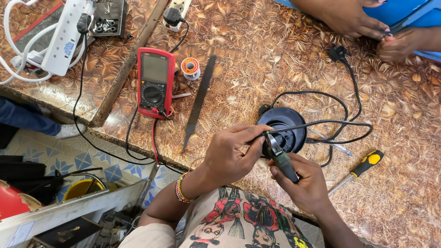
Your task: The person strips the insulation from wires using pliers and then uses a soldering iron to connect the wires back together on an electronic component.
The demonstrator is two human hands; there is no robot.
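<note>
A round black appliance base (285,125) lies on the brown patterned table (257,55), with a black power cord (330,123) looping from it to a plug (337,52). My left hand (229,154) pinches the cord right at the base's near edge. My right hand (301,181) grips green-handled pliers (279,155), whose jaws meet the cord beside my left fingertips. Both hands sit at the table's front edge, above my patterned shirt.
A red multimeter (155,82) with leads, a solder spool (190,68), a long metal file (197,103) and a white power strip (64,36) lie to the left. A yellow-handled screwdriver (360,169) is at the right. Another person's hands (367,23) rest at the far edge.
</note>
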